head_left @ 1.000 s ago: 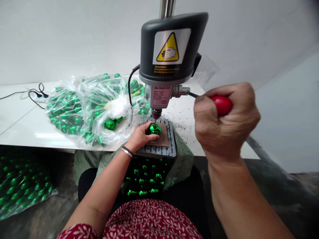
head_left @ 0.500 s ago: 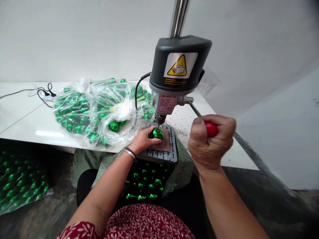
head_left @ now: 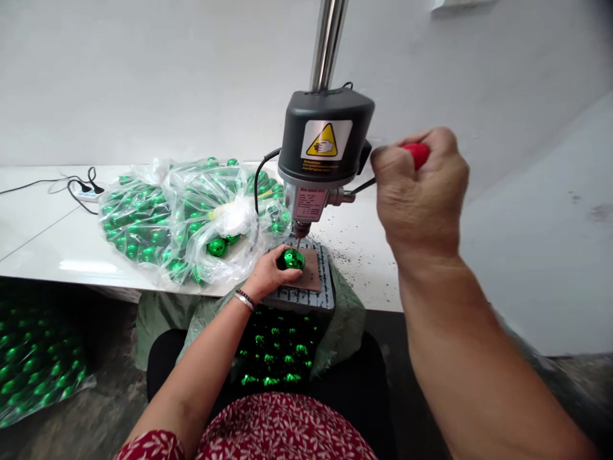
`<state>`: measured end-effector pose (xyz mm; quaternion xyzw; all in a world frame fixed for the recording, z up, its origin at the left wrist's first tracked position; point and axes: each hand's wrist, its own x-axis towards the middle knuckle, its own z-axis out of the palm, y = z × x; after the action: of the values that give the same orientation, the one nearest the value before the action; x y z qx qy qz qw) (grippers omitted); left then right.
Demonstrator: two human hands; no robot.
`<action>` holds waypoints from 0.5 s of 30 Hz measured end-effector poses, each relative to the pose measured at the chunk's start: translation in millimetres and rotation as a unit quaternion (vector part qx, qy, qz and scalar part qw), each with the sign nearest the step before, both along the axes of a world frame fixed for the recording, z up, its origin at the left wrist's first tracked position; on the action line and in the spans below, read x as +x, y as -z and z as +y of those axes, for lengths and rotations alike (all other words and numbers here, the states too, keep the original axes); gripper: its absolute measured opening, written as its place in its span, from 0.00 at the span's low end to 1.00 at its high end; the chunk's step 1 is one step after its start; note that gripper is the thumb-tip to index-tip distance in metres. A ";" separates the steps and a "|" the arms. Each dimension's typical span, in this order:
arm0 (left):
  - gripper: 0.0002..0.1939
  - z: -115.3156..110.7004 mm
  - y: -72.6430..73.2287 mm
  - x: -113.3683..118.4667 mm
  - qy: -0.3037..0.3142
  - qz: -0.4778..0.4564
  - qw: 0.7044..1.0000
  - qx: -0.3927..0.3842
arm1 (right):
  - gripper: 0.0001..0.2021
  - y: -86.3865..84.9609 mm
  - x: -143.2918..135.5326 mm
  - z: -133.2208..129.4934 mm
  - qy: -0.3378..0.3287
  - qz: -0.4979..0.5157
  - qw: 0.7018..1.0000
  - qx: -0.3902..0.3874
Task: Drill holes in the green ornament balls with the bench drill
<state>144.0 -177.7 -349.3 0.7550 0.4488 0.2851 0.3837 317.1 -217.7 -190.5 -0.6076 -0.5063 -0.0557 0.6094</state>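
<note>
A shiny green bauble (head_left: 294, 259) is pinched between the thumb and fingers of my left hand (head_left: 271, 273). It rests on a brown board (head_left: 312, 276) laid over the grey base (head_left: 326, 297) of a bench drill (head_left: 327, 140). The chuck and thin bit (head_left: 299, 241) stand just over the bauble, a little behind it; whether they touch I cannot tell. My right hand (head_left: 419, 191) is wrapped round the red knob (head_left: 417, 154) of the drill's feed lever (head_left: 364, 185), raised to the right of the drill head.
A clear plastic bag of green baubles (head_left: 143, 220) lies on the white table (head_left: 38, 239) at left. Another bag (head_left: 41, 358) sits low at far left. More green baubles (head_left: 275, 358) show below the drill base. Dark shavings (head_left: 349, 255) litter the table. A power strip (head_left: 86, 193) with cables lies behind.
My right hand has swung the feed lever upward. The bit has come up off the bauble, which my left hand has shifted slightly left and toward me. The view has also moved a little.
</note>
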 end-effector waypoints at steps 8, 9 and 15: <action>0.32 -47.9 -41.3 -72.4 0.112 0.092 0.989 -0.039 | 0.05 -9.7 -0.8 4.3 0.024 0.042 0.999 -0.008; 0.30 -49.6 -47.3 -80.7 0.104 0.106 0.988 -0.045 | 0.06 -8.7 -1.2 4.4 0.029 0.045 0.999 -0.008; 0.19 -0.7 -56.8 -103.0 -0.105 0.275 0.946 0.134 | 0.07 -6.6 -0.8 5.5 0.026 0.050 0.998 0.023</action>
<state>41.0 -178.4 -292.5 0.7970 0.5715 0.1629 0.1083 316.3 -212.3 -183.9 -0.6085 -0.4581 -0.0521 0.6459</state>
